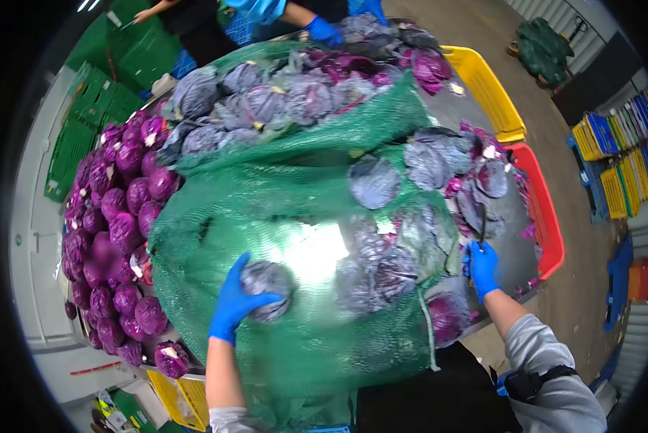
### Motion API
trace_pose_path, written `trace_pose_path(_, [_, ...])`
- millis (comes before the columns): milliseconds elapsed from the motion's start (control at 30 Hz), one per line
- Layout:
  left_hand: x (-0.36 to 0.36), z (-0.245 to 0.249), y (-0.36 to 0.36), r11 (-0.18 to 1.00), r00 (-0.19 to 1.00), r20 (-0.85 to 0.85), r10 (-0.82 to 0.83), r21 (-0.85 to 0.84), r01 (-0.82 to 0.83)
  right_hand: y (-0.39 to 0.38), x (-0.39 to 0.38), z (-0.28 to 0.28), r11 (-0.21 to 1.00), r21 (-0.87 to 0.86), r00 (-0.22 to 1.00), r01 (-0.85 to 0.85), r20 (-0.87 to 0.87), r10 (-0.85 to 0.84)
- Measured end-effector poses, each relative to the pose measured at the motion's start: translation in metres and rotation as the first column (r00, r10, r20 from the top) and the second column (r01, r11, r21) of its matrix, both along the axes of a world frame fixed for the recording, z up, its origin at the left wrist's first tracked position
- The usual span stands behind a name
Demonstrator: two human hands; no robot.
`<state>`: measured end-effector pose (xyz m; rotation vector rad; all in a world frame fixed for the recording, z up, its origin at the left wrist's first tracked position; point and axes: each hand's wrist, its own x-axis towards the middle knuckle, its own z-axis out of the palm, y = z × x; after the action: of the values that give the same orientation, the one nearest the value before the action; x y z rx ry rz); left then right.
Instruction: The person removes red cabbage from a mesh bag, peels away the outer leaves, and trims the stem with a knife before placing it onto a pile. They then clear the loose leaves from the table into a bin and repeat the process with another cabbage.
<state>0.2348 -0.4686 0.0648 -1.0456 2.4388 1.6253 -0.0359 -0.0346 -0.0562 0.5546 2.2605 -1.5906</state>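
My left hand [243,299], in a blue glove, is closed around a greyish purple cabbage [267,290] over the green net bag [280,216]. At the right, my right hand [482,267], also gloved in blue, grips a knife [483,227] that points away from me. Loose outer leaves [472,206] lie just beyond the knife. More untrimmed cabbages [392,270] show in and on the net between my hands. A bright purple cabbage [446,317] rests below and left of my right hand.
Shiny trimmed cabbages [125,231] are heaped at the left. A red crate [544,209] and a yellow crate [486,90] border the metal table [508,249] at the right. Across the table, a co-worker's gloved hand [324,31] is near the untrimmed cabbages.
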Motion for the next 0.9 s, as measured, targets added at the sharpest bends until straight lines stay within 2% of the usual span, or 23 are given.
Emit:
trace_pose_path(67, [0.023, -0.011, 0.002, 0.988, 0.984, -0.151, 0.097, 0.132, -0.077, -0.002, 0.002, 0.008, 0.998, -0.067, 0.999, 0.021, 0.027, -0.020])
trace_pose_path(133, [0.042, -0.025, 0.005, 0.919, 0.919, -0.231, 0.320, 0.312, -0.242, 0.005, 0.000, -0.006, 0.991, -0.130, 1.000, 0.007, -0.017, -0.009])
trace_pose_path(167, [0.050, -0.035, 0.017, 0.924, 0.921, -0.235, 0.311, 0.304, -0.234, 0.005, -0.001, 0.001, 0.991, -0.134, 1.000, -0.016, 0.016, 0.018])
trace_pose_path(233, [0.057, -0.045, 0.045, 0.788, 0.773, -0.356, 0.524, 0.548, -0.281, 0.011, -0.006, -0.011, 0.982, -0.186, 0.998, -0.021, 0.051, 0.031])
trace_pose_path(267, [0.060, -0.043, 0.065, 0.785, 0.770, -0.349, 0.535, 0.542, -0.299, 0.012, -0.004, -0.011, 0.979, -0.198, 0.996, -0.039, 0.066, 0.053])
trace_pose_path(333, [0.046, -0.031, 0.128, 0.506, 0.572, -0.285, 0.769, 0.819, -0.271, 0.014, -0.002, -0.015, 0.929, -0.369, 0.997, -0.040, 0.045, 0.060])
trace_pose_path(367, [0.014, -0.035, 0.188, 0.445, 0.433, -0.248, 0.867, 0.776, -0.447, 0.025, -0.001, -0.038, 0.837, -0.534, 0.991, -0.120, -0.014, 0.133])
trace_pose_path(400, [-0.004, -0.039, 0.211, 0.450, 0.510, -0.273, 0.816, 0.854, -0.263, 0.027, -0.003, -0.047, 0.856, -0.491, 0.981, -0.161, 0.017, 0.194])
trace_pose_path(433, [-0.037, -0.028, 0.239, 0.578, 0.587, -0.385, 0.712, 0.797, -0.178, 0.033, -0.005, -0.060, 0.826, -0.496, 0.952, -0.268, -0.004, 0.307])
trace_pose_path(467, [-0.046, -0.048, 0.261, 0.418, 0.523, -0.269, 0.809, 0.889, -0.189, 0.038, -0.010, -0.081, 0.790, -0.261, 0.832, -0.555, -0.166, 0.530])
trace_pose_path(500, [-0.064, -0.054, 0.280, 0.458, 0.581, -0.304, 0.755, 0.878, -0.136, 0.049, -0.014, 0.008, 0.669, -0.663, 0.840, -0.336, 0.110, 0.532])
trace_pose_path(533, [-0.087, -0.059, 0.299, 0.486, 0.628, -0.336, 0.702, 0.871, -0.076, 0.065, -0.018, 0.014, 0.505, -0.821, 0.786, -0.266, 0.119, 0.607])
trace_pose_path(567, [-0.115, -0.050, 0.323, 0.472, 0.641, -0.327, 0.694, 0.879, -0.063, 0.080, -0.016, 0.038, 0.482, -0.793, 0.799, -0.373, -0.010, 0.601])
trace_pose_path(600, [-0.142, -0.030, 0.348, 0.508, 0.691, -0.402, 0.600, 0.860, 0.059, 0.092, -0.013, 0.055, 0.396, -0.876, 0.827, -0.275, -0.005, 0.563])
trace_pose_path(633, [-0.162, -0.018, 0.365, 0.532, 0.722, -0.479, 0.499, 0.827, 0.181, 0.113, -0.016, 0.061, 0.445, -0.837, 0.798, -0.318, 0.017, 0.602])
trace_pose_path(667, [-0.175, -0.019, 0.375, 0.525, 0.731, -0.476, 0.489, 0.830, 0.189, 0.130, -0.018, 0.065, 0.483, -0.798, 0.768, -0.360, 0.041, 0.639])
trace_pose_path(700, [-0.186, -0.021, 0.383, 0.662, 0.807, -0.489, 0.332, 0.730, 0.171, 0.139, -0.019, 0.070, 0.492, -0.799, 0.782, -0.346, 0.043, 0.621])
trace_pose_path(733, [-0.195, -0.020, 0.391, 0.777, 0.870, -0.466, 0.162, 0.604, 0.178, 0.147, -0.017, 0.073, 0.554, -0.770, 0.830, -0.317, 0.058, 0.555])
trace_pose_path(767, [-0.202, -0.017, 0.403, 0.772, 0.876, -0.461, 0.141, 0.605, 0.194, 0.155, -0.016, 0.075, 0.611, -0.738, 0.869, -0.285, 0.070, 0.490])
trace_pose_path(800, [-0.209, -0.007, 0.418, 0.858, 0.901, -0.406, 0.154, 0.506, 0.081, 0.163, -0.013, 0.066, 0.616, -0.740, 0.879, -0.270, 0.072, 0.472])
trace_pose_path(833, [-0.214, -0.002, 0.427, 0.922, 0.920, -0.351, 0.173, 0.386, -0.026, 0.171, -0.007, 0.053, 0.721, -0.617, 0.897, -0.316, 0.053, 0.439])
trace_pose_path(867, [-0.212, -0.023, 0.425, 0.969, 0.921, -0.387, -0.040, 0.210, 0.130, 0.177, -0.001, 0.042, 0.810, -0.475, 0.913, -0.344, 0.033, 0.408])
trace_pose_path(900, [-0.219, -0.035, 0.425, 0.980, 0.910, -0.363, -0.200, -0.081, 0.183, 0.179, 0.000, 0.045, 0.818, -0.476, 0.920, -0.324, 0.043, 0.390])
